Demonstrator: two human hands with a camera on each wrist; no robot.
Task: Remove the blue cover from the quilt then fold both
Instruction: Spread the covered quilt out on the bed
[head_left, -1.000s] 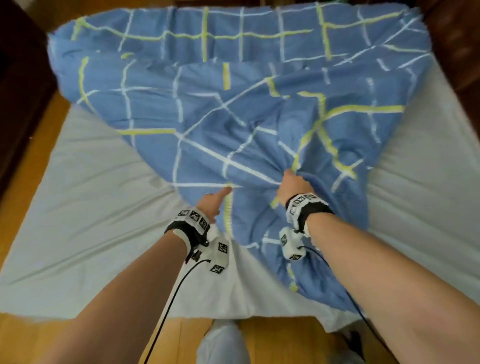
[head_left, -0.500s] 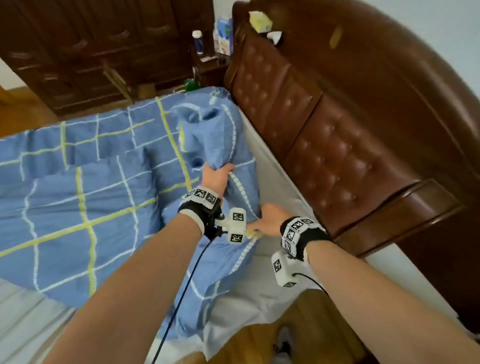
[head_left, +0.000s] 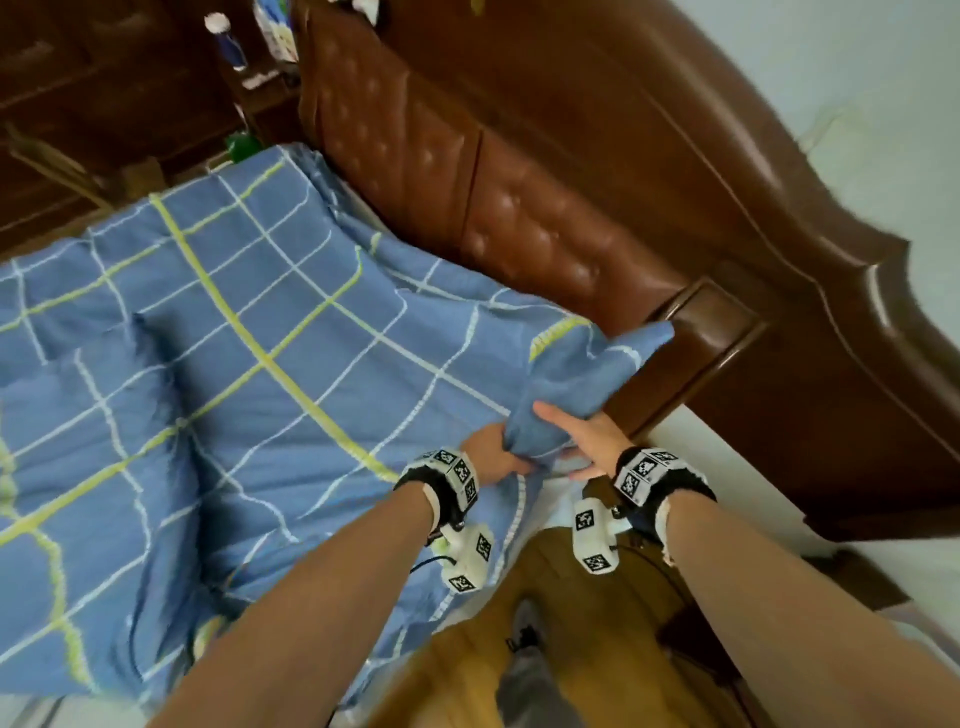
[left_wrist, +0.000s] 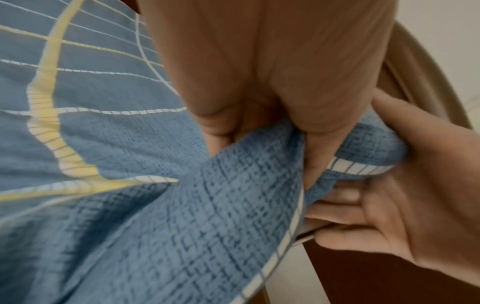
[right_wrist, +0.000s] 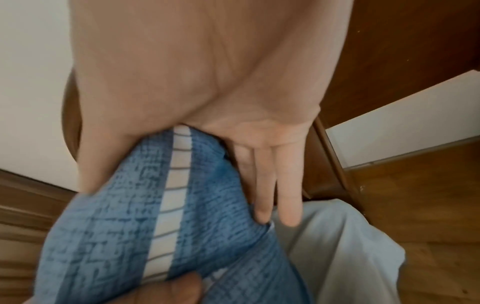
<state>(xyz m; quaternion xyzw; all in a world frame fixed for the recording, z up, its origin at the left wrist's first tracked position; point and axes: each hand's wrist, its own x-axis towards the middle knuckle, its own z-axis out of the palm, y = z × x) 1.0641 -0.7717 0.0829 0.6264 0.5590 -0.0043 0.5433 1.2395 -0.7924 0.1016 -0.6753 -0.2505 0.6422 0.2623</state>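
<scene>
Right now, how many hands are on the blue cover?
2. The left hand grips the blue cover at its bunched corner; the right hand holds that same corner from the headboard side.

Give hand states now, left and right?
Left hand: fingers curled, gripping a bunched corner of the blue checked fabric cover.
Right hand: thumb and straight fingers clasp the same corner.

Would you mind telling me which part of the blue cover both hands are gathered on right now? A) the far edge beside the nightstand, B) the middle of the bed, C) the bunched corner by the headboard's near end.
C: the left hand and right hand meet at the bunched corner of the blue cover beside the headboard.
</scene>
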